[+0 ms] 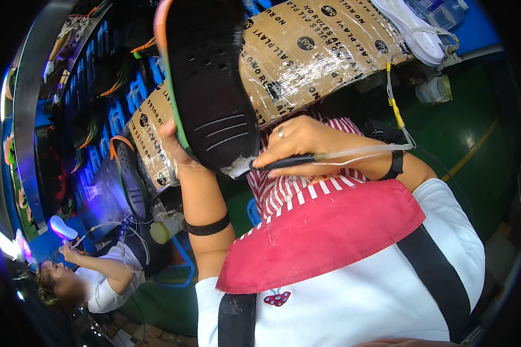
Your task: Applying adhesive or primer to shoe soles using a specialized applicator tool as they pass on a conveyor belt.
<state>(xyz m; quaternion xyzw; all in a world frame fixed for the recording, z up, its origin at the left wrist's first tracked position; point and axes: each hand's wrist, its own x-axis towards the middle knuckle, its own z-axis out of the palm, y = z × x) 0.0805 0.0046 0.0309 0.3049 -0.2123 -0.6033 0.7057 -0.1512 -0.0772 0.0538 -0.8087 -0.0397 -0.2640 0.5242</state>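
I am holding a black sole (211, 87) up in front of me with my left hand (176, 147). My left grip is closing around its lower edge, with the thumb and fingers wrapped behind it, so the sole is standing almost upright and its heel end is pointing down. The sole is having a thin orange and green rim along its left side.

My right hand (307, 144) is holding a thin black tool (289, 162), and this grip is closed tight on it like on a pen. The tip of the tool is touching the whitish lower end of the sole. A pale tube (364, 151) is running from the tool back over my right wrist.

Behind the sole, a desk (318, 46) wrapped in brown printed tape is lying across the view. A white sole (411, 26) is resting on its far right part. At the lower left, another person (92, 280) is working with a white sole too, well apart from me.
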